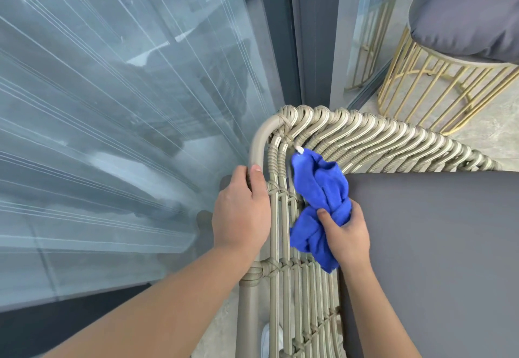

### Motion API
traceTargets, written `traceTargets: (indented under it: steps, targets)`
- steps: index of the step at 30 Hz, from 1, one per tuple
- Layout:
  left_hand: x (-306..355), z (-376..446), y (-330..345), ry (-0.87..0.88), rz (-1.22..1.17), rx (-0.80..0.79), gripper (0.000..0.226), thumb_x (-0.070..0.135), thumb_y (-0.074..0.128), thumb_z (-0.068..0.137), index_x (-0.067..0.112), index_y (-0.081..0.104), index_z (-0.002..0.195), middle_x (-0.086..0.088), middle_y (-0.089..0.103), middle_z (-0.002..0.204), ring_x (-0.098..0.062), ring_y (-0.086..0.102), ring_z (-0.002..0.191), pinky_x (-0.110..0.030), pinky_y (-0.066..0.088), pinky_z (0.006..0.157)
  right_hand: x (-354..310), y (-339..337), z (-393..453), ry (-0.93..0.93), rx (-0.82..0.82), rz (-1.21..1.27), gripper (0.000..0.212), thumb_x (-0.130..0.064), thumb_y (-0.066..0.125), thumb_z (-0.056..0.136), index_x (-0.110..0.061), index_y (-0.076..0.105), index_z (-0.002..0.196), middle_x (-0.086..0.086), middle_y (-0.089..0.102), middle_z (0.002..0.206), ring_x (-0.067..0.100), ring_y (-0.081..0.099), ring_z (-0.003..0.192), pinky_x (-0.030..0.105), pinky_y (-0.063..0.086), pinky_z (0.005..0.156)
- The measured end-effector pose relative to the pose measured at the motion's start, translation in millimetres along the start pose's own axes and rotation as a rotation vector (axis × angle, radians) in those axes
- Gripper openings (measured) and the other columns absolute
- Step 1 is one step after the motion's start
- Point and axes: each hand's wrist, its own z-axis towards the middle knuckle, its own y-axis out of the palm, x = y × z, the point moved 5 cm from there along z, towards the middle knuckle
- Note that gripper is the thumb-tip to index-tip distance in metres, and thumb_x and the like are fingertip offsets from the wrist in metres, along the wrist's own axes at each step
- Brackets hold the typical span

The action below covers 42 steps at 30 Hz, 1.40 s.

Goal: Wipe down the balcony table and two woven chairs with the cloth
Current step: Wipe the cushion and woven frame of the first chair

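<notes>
Two hands busy, left hand (242,211) gripping woven chair (283,273) rim, right hand (346,231) clutching cloth (320,189)

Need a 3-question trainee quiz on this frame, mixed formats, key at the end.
1. True or false: the left hand holds the blue cloth.
2. What does the right hand press the cloth against? A) the glass pane B) the woven side of the chair, next to the grey seat cushion C) the gold wire stool
3. Fill in: the left hand has its grip on the chair's smooth ____ rail.

Key
1. False. The right hand grips the cloth; the left holds the chair frame.
2. B
3. Top. The hand sits just below the rounded corner. The gold wire stool with its grey cushion stands apart, untouched.
</notes>
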Motion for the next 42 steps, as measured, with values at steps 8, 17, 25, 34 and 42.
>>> traceTargets:
  steps: [8,17,25,34,42]
  targets:
    - [-3.7,1.7,1.7,0.009,-0.033,-0.006,0.049,0.073,0.016,0.092,0.036,0.047,0.085,0.003,0.067,0.072,-0.032,0.067,0.066,-0.052,0.057,0.067,112.6,1.2,52.0,0.248,-0.014,-0.249,0.028,-0.023,0.067,0.092,-0.014,0.051,0.113,0.009,0.066,0.109,0.028,0.063,0.089,0.039,0.049,0.078]
    - [-4.7,2.0,1.3,-0.007,-0.045,-0.006,0.052,0.075,0.016,0.089,0.036,0.049,0.086,0.004,0.067,0.073,-0.030,0.067,0.065,-0.053,0.058,0.068,120.0,28.1,72.5,0.262,-0.144,-0.409,0.054,-0.047,0.071,0.091,-0.013,0.048,0.127,0.008,0.062,0.117,0.026,0.062,0.097,0.038,0.048,0.077]
    - [-2.4,2.8,-0.1,-0.003,0.003,0.011,0.051,0.074,0.013,0.089,0.037,0.048,0.088,0.003,0.068,0.075,-0.031,0.068,0.068,-0.051,0.058,0.068,82.5,22.1,40.5,0.056,0.005,-0.364,0.029,-0.026,0.064,0.094,-0.020,0.055,0.121,0.002,0.057,0.117,0.024,0.057,0.087,0.037,0.044,0.076]
    - [2.9,0.4,-1.7,-0.013,0.007,0.007,0.052,0.072,0.016,0.090,0.033,0.050,0.086,0.002,0.068,0.070,-0.032,0.068,0.068,-0.053,0.059,0.066,20.1,10.2,-10.2,-0.175,0.069,-0.165,0.030,-0.022,0.068,0.089,-0.026,0.061,0.118,-0.009,0.061,0.112,0.007,0.060,0.081,0.036,0.050,0.078]
    - [8.9,-1.9,-3.7,-0.016,0.038,0.011,0.057,0.071,0.013,0.087,0.027,0.048,0.083,-0.001,0.069,0.072,-0.033,0.068,0.069,-0.051,0.057,0.070,-57.5,8.7,-59.4,-0.308,-0.030,0.113,0.029,-0.019,0.075,0.085,-0.035,0.061,0.105,-0.013,0.066,0.095,0.009,0.064,0.087,0.025,0.051,0.075]
